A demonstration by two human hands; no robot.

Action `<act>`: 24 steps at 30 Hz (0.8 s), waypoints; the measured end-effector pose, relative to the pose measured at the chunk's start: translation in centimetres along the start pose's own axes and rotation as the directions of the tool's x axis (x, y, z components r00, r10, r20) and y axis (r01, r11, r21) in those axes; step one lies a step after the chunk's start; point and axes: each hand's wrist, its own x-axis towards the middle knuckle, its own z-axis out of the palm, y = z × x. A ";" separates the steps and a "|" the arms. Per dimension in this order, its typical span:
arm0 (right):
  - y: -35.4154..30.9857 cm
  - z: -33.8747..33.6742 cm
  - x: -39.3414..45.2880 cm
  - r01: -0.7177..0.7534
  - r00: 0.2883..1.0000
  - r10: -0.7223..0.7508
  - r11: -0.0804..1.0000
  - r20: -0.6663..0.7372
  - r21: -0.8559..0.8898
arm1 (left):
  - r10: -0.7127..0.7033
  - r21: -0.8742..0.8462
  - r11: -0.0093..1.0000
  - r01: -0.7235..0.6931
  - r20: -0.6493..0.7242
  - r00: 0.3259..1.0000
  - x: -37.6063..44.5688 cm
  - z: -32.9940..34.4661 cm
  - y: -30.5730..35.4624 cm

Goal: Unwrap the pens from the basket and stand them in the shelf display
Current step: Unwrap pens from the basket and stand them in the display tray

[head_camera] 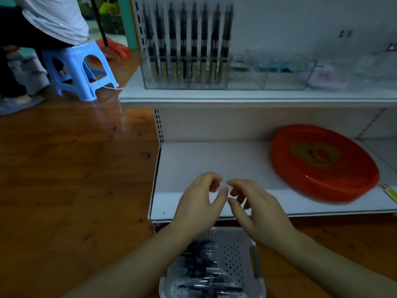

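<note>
Lying jumbled in the white perforated plastic basket (236, 250) on the wooden floor (64, 179) at the near edge, the wrapped dark pens (204, 269) show silvery tips through clear film. Above the basket, the left hand (197, 205) and right hand (257, 209) meet fingertip to fingertip over the white lower shelf (204, 160); whether either grip pinches anything, I cannot tell. Far up, black-and-gold pens (187, 46) stand upright in the clear acrylic display box (187, 82). A red oval tray (322, 162) rests at right.
</note>
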 end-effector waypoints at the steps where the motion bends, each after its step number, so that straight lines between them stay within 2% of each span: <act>1: 0.6 0.8 -0.9 -0.032 0.998 0.032 0.999 0.046 -0.004 | -0.025 0.025 0.999 0.025 0.035 0.999 -0.6 0.6 -0.9; 4: 2.0 3.2 -3.6 -0.088 0.965 0.093 0.996 0.244 -0.031 | -0.124 0.127 0.987 0.098 0.218 0.968 -2.6 2.3 -4.0; 7: 3.6 5.6 -5.4 -0.070 0.876 0.111 0.992 0.469 -0.104 | -0.241 0.289 0.949 0.129 0.396 0.886 -4.2 3.5 -7.2; 9: 4.4 6.9 -6.1 -0.064 0.793 0.148 0.985 0.591 -0.161 | -0.321 0.412 0.906 0.098 0.516 0.794 -5.0 4.0 -8.6; 12: 5.0 8.9 -6.6 -0.022 0.654 0.210 0.965 0.727 -0.260 | -0.404 0.473 0.878 0.070 0.657 0.636 -6.1 4.8 -10.1; 15: 5.2 10.7 -7.0 0.006 0.581 0.229 0.958 0.781 -0.285 | -0.436 0.509 0.860 0.033 0.700 0.566 -6.8 5.5 -10.9; 17: 5.2 11.8 -7.2 0.003 0.561 0.230 0.960 0.795 -0.280 | -0.446 0.539 0.842 0.000 0.696 0.563 -6.9 6.0 -11.2; 19: 5.1 12.7 -7.4 -0.024 0.551 0.242 0.961 0.798 -0.275 | -0.452 0.552 0.834 -0.007 0.688 0.568 -6.8 6.4 -11.6; 24: 5.2 13.9 -7.3 -0.097 0.558 0.290 0.953 0.778 -0.286 | -0.455 0.562 0.826 -0.052 0.718 0.526 -6.2 6.6 -12.5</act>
